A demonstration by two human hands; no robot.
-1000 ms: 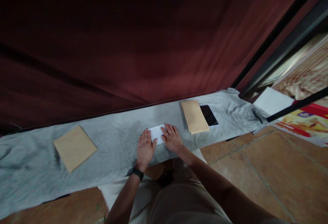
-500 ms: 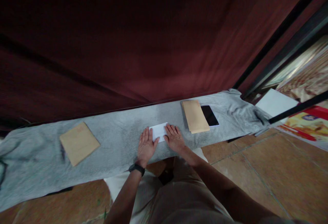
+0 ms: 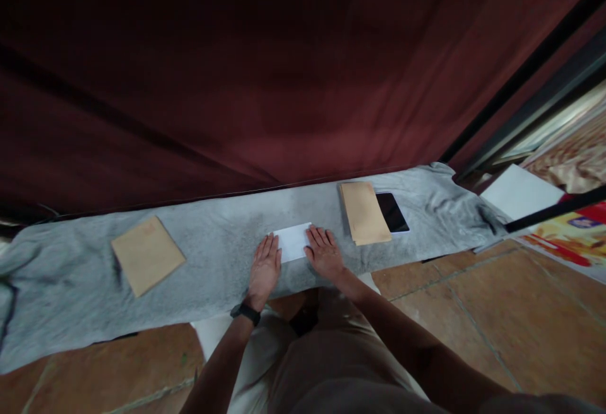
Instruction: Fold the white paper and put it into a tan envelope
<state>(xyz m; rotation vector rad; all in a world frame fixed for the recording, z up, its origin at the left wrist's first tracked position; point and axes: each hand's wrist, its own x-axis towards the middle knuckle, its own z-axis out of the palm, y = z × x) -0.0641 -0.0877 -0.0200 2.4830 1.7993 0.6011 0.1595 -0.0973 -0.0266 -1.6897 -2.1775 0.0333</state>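
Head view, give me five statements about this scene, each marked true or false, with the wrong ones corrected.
1. The rectangular white paper lies between the left hand and the right hand. True.
2. The dark wristband is worn on the right arm. False: it is on the left.
3. A grey fabric cover lies beneath the paper. True.
4. The flat rectangular device with a black screen lies left of both hands. False: it lies to their right, beside the rectangular tan paper stack.
5. Both hands are clenched. False: they lie palm down, fingers extended.
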